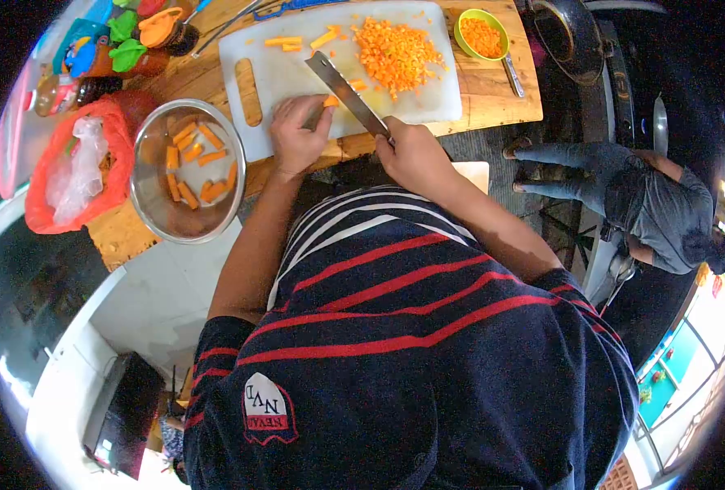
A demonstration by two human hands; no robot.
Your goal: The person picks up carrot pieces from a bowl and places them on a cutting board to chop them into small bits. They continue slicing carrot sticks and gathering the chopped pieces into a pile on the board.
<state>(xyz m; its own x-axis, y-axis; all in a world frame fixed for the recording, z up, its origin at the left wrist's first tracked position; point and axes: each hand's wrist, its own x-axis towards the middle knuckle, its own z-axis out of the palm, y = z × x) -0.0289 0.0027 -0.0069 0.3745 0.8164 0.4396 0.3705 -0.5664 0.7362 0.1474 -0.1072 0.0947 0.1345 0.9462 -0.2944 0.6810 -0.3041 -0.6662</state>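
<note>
My right hand is closed around the handle of a knife, its broad blade slanting up and left over a white cutting board. My left hand is at the board's near edge, its fingers closed on a small carrot piece beside the blade. A heap of diced carrot lies to the right of the knife. Several carrot sticks rest near the board's far side. Left of my hand, a steel bowl contains more carrot sticks.
A green bowl of diced carrot stands right of the board, near a metal-handled utensil. A red plastic bag and several bottles crowd the left side. Another person stands off to the right by a counter.
</note>
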